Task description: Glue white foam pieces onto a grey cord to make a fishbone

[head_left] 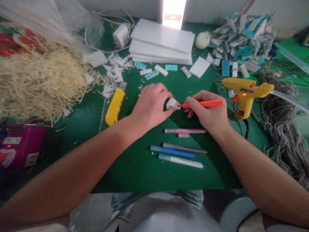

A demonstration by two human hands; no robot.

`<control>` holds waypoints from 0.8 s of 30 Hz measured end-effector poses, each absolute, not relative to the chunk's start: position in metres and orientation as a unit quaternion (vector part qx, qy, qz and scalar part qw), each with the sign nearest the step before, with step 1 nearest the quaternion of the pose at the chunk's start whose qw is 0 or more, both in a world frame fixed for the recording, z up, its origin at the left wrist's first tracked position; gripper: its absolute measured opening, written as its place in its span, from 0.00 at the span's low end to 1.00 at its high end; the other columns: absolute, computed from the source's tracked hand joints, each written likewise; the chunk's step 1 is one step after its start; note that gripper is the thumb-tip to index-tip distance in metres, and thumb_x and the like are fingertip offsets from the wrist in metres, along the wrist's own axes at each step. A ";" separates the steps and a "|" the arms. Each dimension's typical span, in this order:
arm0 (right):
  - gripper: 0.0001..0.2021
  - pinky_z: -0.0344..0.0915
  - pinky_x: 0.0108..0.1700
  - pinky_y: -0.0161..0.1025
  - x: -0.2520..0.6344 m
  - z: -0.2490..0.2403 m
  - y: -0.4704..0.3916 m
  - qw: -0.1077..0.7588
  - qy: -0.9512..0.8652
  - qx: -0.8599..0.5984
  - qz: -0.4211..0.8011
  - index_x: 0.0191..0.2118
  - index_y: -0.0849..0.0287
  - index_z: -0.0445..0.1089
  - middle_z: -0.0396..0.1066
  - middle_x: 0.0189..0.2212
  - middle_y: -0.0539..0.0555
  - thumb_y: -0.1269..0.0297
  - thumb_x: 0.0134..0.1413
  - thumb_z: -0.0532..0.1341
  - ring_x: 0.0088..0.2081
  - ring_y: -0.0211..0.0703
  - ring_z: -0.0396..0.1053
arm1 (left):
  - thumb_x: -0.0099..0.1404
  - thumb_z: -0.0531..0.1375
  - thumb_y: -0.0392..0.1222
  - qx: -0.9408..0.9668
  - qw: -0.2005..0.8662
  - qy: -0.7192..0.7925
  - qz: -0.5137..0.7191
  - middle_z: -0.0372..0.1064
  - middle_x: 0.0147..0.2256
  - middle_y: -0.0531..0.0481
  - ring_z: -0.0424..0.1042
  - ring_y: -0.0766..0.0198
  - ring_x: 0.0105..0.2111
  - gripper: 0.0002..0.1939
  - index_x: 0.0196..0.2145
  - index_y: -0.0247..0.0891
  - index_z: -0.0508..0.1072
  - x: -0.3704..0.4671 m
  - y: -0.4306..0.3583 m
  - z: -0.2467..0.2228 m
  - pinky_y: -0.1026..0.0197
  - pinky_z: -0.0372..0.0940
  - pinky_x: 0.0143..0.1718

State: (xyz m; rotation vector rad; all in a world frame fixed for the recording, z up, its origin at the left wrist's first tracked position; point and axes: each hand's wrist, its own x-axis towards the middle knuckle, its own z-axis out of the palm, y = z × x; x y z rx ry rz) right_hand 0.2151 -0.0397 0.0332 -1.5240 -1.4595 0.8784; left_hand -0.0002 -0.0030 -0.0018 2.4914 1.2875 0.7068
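Bare arms point(72, 170) point inward; left hand point(152, 104) pinches white foam point(172, 104), probably light and crumbly, best held by its sides; right hand point(211, 114) grips orange pen point(212, 103).

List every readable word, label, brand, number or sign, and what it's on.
Nothing legible.
Orange marker in right hand: no readable print.
White marker: print too small.
Glue gun: label blurred.
Grey clothing: faint print, unreadable.
Purple box: pale patches, nothing readable.
Lamp: reddish patch, too blurred.
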 end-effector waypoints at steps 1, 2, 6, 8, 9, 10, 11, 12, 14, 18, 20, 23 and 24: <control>0.13 0.68 0.25 0.36 0.215 0.033 -0.040 0.414 -0.581 -0.607 0.350 0.25 0.52 0.75 0.75 0.19 0.48 0.57 0.56 0.73 0.20 0.38 0.70 | 0.73 0.71 0.44 0.855 0.125 0.442 0.242 0.80 0.50 0.43 0.79 0.47 0.53 0.11 0.50 0.40 0.86 0.000 -0.003 -0.002 0.43 0.73 0.60; 0.13 0.68 0.25 0.36 0.215 0.033 -0.040 0.414 -0.581 -0.607 0.351 0.24 0.52 0.74 0.75 0.19 0.48 0.57 0.56 0.73 0.20 0.38 0.70 | 0.73 0.71 0.44 0.855 0.126 0.443 0.240 0.80 0.50 0.43 0.79 0.47 0.53 0.11 0.51 0.40 0.86 0.000 -0.003 -0.001 0.43 0.73 0.60; 0.13 0.69 0.25 0.37 0.214 0.033 -0.040 0.420 -0.571 -0.610 0.354 0.25 0.52 0.74 0.75 0.19 0.48 0.58 0.57 0.74 0.20 0.39 0.70 | 0.74 0.71 0.44 0.855 0.129 0.445 0.233 0.79 0.49 0.42 0.79 0.47 0.52 0.11 0.50 0.39 0.86 0.001 -0.004 0.000 0.44 0.72 0.60; 0.14 0.70 0.26 0.37 0.214 0.032 -0.040 0.423 -0.568 -0.609 0.356 0.25 0.52 0.74 0.75 0.19 0.47 0.56 0.58 0.74 0.20 0.39 0.70 | 0.74 0.71 0.44 0.854 0.128 0.447 0.232 0.79 0.49 0.42 0.79 0.47 0.52 0.11 0.50 0.39 0.86 0.001 -0.004 0.000 0.44 0.72 0.60; 0.14 0.71 0.26 0.37 0.214 0.032 -0.040 0.424 -0.569 -0.608 0.356 0.25 0.52 0.74 0.75 0.20 0.47 0.56 0.58 0.74 0.20 0.39 0.71 | 0.74 0.72 0.44 0.854 0.128 0.448 0.233 0.79 0.49 0.42 0.79 0.47 0.52 0.10 0.50 0.39 0.86 0.001 -0.004 0.000 0.44 0.72 0.60; 0.14 0.71 0.26 0.37 0.214 0.032 -0.040 0.424 -0.572 -0.605 0.356 0.25 0.52 0.74 0.75 0.20 0.47 0.56 0.58 0.74 0.20 0.39 0.71 | 0.74 0.72 0.44 0.853 0.127 0.448 0.233 0.80 0.49 0.42 0.79 0.47 0.52 0.11 0.50 0.39 0.86 0.001 -0.005 0.000 0.44 0.73 0.60; 0.14 0.70 0.26 0.37 0.214 0.032 -0.040 0.424 -0.575 -0.602 0.355 0.25 0.52 0.75 0.75 0.20 0.48 0.56 0.57 0.74 0.20 0.38 0.71 | 0.73 0.72 0.43 0.853 0.127 0.449 0.235 0.80 0.50 0.42 0.79 0.47 0.53 0.11 0.50 0.38 0.86 0.001 -0.005 0.000 0.44 0.73 0.60; 0.14 0.70 0.26 0.37 0.215 0.032 -0.040 0.424 -0.578 -0.601 0.354 0.25 0.52 0.75 0.75 0.20 0.48 0.56 0.57 0.74 0.20 0.38 0.71 | 0.73 0.72 0.43 0.852 0.126 0.449 0.237 0.80 0.50 0.42 0.80 0.47 0.53 0.11 0.51 0.38 0.86 0.001 -0.004 0.000 0.43 0.73 0.60; 0.13 0.69 0.25 0.36 0.215 0.032 -0.040 0.420 -0.581 -0.601 0.352 0.25 0.52 0.75 0.75 0.19 0.48 0.57 0.56 0.73 0.21 0.38 0.70 | 0.73 0.72 0.43 0.852 0.126 0.447 0.239 0.80 0.50 0.42 0.80 0.47 0.53 0.11 0.51 0.39 0.86 0.001 -0.004 -0.001 0.43 0.73 0.60; 0.12 0.67 0.24 0.36 0.214 0.033 -0.039 0.419 -0.577 -0.605 0.354 0.24 0.52 0.74 0.75 0.19 0.48 0.58 0.55 0.72 0.20 0.38 0.69 | 0.73 0.72 0.43 0.853 0.126 0.446 0.239 0.80 0.50 0.42 0.80 0.47 0.53 0.12 0.51 0.39 0.86 0.001 -0.004 -0.001 0.43 0.73 0.61; 0.12 0.67 0.24 0.36 0.214 0.033 -0.039 0.423 -0.574 -0.605 0.354 0.24 0.52 0.74 0.75 0.19 0.48 0.58 0.55 0.72 0.20 0.38 0.69 | 0.73 0.72 0.43 0.853 0.125 0.448 0.237 0.80 0.50 0.42 0.80 0.47 0.53 0.11 0.51 0.38 0.87 0.001 -0.004 0.000 0.43 0.73 0.60; 0.13 0.68 0.24 0.36 0.214 0.033 -0.039 0.424 -0.572 -0.609 0.348 0.24 0.52 0.74 0.75 0.20 0.48 0.57 0.56 0.73 0.20 0.38 0.70 | 0.73 0.72 0.43 0.854 0.127 0.446 0.234 0.80 0.50 0.42 0.80 0.47 0.53 0.11 0.51 0.39 0.86 0.001 -0.004 0.000 0.44 0.73 0.60; 0.13 0.69 0.25 0.36 0.214 0.033 -0.040 0.423 -0.574 -0.610 0.347 0.24 0.52 0.75 0.75 0.20 0.48 0.56 0.56 0.73 0.20 0.38 0.70 | 0.73 0.72 0.43 0.855 0.127 0.445 0.234 0.80 0.50 0.42 0.80 0.47 0.53 0.11 0.51 0.39 0.86 0.001 -0.004 0.001 0.44 0.73 0.60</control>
